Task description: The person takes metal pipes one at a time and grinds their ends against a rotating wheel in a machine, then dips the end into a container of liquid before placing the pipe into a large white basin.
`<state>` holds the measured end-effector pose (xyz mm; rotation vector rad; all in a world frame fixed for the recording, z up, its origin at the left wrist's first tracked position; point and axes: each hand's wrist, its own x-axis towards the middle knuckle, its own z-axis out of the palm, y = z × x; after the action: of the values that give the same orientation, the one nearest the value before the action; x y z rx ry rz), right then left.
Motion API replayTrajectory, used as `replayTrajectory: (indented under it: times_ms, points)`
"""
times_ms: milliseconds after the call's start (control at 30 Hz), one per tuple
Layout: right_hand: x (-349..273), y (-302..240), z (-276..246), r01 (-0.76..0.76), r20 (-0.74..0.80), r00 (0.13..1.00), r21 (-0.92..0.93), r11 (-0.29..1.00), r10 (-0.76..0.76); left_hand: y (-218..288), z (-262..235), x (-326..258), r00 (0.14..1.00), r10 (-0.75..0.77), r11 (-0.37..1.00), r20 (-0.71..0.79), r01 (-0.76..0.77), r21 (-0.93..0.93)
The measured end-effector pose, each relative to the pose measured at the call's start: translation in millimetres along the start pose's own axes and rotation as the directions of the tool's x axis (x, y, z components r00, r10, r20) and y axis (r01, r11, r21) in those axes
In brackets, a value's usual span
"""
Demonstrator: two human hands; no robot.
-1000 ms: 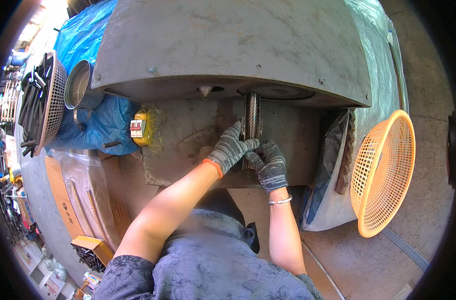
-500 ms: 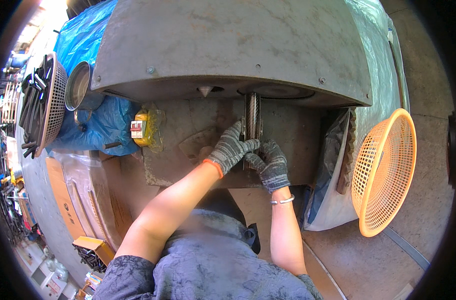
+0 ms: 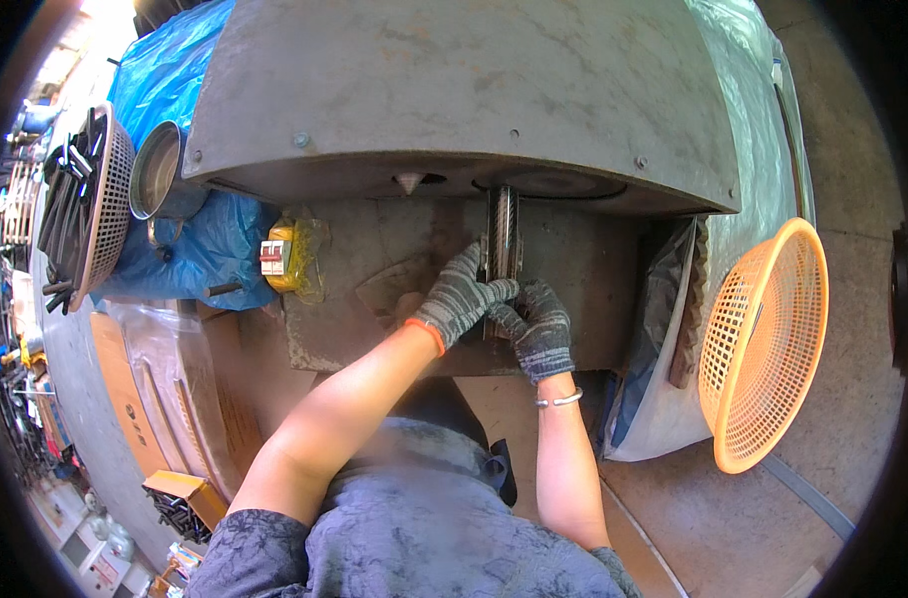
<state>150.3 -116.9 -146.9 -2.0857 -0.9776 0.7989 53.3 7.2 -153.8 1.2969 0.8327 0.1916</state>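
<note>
At your far left, a pale mesh basket (image 3: 115, 204) holds dark rods (image 3: 67, 214), with a metal mug (image 3: 157, 171) just beside it over blue plastic sheeting (image 3: 210, 239). Next comes a yellow-wrapped block with a white-and-red switch (image 3: 277, 255). Your left hand (image 3: 461, 296), in a striped grey glove with an orange cuff, is partly curled against the left side of the ridged metal piece (image 3: 504, 234), its thumb crossing toward your other hand. That piece runs from under the grey machine housing (image 3: 454, 80) down to between your hands. Your right hand (image 3: 538, 329), gloved alike, sits to the right of the piece's near end, fingers bent inward; you hide the contact, so I cannot tell whether either hand grips it. Farther right, well apart, an orange mesh basket (image 3: 768, 349) tilts on its side.
</note>
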Motion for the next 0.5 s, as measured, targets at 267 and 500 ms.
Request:
replayTrajectory:
  times_ms: [267, 500]
  points:
    - [-1, 0, 0, 0.033, 0.002, 0.999, -0.098, 0.995, -0.033, 4, -1, -2, 1.000, -0.009, 1.000, 0.017, 0.009, -0.016]
    - [-3, 14, 8, -0.073, -0.020, 0.997, 0.155, 0.985, 0.077, 3, 3, -2, 1.000, 0.011, 0.995, -0.002, -0.011, -0.100]
